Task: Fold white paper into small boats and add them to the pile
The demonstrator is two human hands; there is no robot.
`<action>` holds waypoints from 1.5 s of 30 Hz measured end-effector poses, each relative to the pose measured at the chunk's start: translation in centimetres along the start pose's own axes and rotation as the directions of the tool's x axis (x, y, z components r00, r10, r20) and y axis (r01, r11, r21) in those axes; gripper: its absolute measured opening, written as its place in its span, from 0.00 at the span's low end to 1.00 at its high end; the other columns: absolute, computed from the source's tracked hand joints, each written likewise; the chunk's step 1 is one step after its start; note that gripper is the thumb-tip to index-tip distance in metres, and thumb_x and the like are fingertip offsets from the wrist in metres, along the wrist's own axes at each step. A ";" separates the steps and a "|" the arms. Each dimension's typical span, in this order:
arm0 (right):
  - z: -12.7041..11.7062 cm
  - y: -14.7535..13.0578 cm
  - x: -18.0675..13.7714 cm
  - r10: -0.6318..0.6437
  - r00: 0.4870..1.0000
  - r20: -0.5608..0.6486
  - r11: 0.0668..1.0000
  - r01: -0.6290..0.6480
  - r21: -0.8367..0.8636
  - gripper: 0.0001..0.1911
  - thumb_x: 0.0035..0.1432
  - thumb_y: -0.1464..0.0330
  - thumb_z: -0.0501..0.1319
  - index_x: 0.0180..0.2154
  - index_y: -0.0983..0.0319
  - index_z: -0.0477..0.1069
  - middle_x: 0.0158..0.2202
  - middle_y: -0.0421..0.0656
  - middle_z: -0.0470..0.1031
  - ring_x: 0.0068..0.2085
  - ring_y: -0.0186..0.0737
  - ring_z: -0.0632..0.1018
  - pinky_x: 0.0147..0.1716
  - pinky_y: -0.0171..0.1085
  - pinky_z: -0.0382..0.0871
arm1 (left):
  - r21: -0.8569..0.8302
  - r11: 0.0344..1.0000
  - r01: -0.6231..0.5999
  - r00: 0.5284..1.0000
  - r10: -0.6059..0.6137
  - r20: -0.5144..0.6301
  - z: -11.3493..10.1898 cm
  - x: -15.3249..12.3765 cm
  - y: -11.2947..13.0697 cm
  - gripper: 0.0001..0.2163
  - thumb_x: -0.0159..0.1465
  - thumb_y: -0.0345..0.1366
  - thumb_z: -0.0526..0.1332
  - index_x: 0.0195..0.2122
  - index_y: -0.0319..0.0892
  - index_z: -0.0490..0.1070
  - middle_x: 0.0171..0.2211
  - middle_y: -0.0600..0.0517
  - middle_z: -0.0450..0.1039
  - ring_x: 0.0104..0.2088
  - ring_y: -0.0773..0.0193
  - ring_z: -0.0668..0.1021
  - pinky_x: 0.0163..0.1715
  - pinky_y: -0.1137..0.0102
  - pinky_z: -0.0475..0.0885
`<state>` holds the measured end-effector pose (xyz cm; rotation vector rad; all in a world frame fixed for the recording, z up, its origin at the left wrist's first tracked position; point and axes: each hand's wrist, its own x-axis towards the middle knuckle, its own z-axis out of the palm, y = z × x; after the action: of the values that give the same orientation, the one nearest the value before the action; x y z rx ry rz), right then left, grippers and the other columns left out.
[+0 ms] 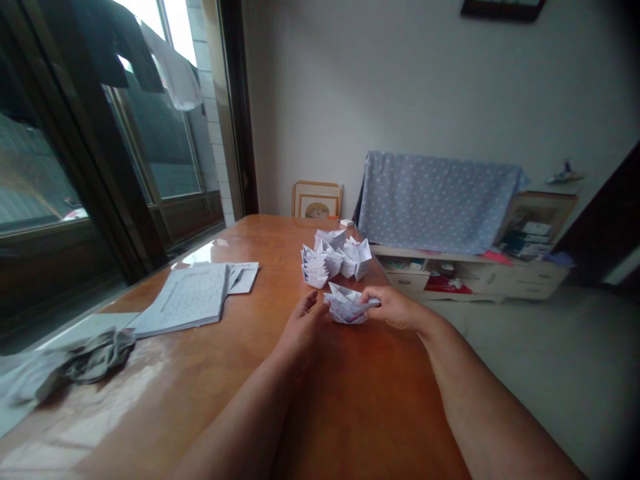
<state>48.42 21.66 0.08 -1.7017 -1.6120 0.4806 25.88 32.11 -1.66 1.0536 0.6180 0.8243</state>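
Inspection at the near middle of the wooden table (365, 407): one folded paper boat (349, 305), made from a sheet bearing faint marks, held between both hands, with contact with the tabletop not determinable. Right hand (395, 308) with fingers (373, 303) closed in a firm pinch on the boat's right end. Left hand (303, 328) partly open, fingers (311, 302) spread, tips just beside the boat's left end, with no clear grip visible. Recommended handling at this hold: pressure on the end folds only, thumb and fingers on opposite faces, hollow centre left uncrushed, creases kept sharp, slow and even movement throughout. Count: one boat in hand; further paper boats in an overlapping cluster (334, 261) toward the far edge of the table, at least six distinguishable, exact total not determinable owing to nesting. One notebook with handwritten pages (180, 300) along the left edge, with loose written paper (243, 277) just beyond it, sheet count unclear. One crumpled grey cloth (97, 357) at the near left corner, hanging over the edge. One small white box (347, 223) at the far edge. Past the far edge, one framed picture (317, 200) leaning against the wall, and one blue polka-dot cloth (435, 203) draped above a cream low cabinet (470, 279).
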 end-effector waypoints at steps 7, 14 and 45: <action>-0.1 -1.6 -0.4 0.007 0.996 0.091 0.998 -0.012 0.057 0.05 0.52 0.67 0.66 0.33 0.60 0.77 0.32 0.37 0.79 0.35 0.39 0.77 0.34 0.33 0.68 | -0.014 1.000 0.016 0.993 -0.015 0.121 0.2 -0.2 0.5 0.20 0.56 0.44 0.72 0.48 0.41 0.78 0.45 0.45 0.80 0.45 0.54 0.80 0.46 0.64 0.73; -0.5 -1.7 -0.3 0.010 0.995 0.100 0.993 -0.022 0.114 0.06 0.54 0.68 0.64 0.35 0.60 0.78 0.32 0.38 0.78 0.34 0.38 0.76 0.36 0.34 0.67 | 0.055 0.998 -0.023 0.980 0.012 0.200 0.3 0.1 -0.1 0.12 0.57 0.41 0.69 0.39 0.39 0.79 0.34 0.48 0.80 0.35 0.58 0.80 0.39 0.65 0.75; 1.9 -5.2 0.5 -0.273 0.960 -0.058 0.951 0.260 -0.165 0.01 0.56 0.70 0.65 0.34 0.59 0.75 0.47 0.44 0.78 0.50 0.45 0.77 0.54 0.41 0.66 | 0.128 0.986 -0.105 0.967 0.071 0.245 -0.2 0.4 -0.8 0.11 0.58 0.39 0.67 0.38 0.38 0.79 0.34 0.48 0.79 0.34 0.60 0.79 0.38 0.66 0.75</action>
<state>43.51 22.31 2.67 -1.5593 -1.8261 0.1540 26.20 32.35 -2.49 1.2954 0.4304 0.7236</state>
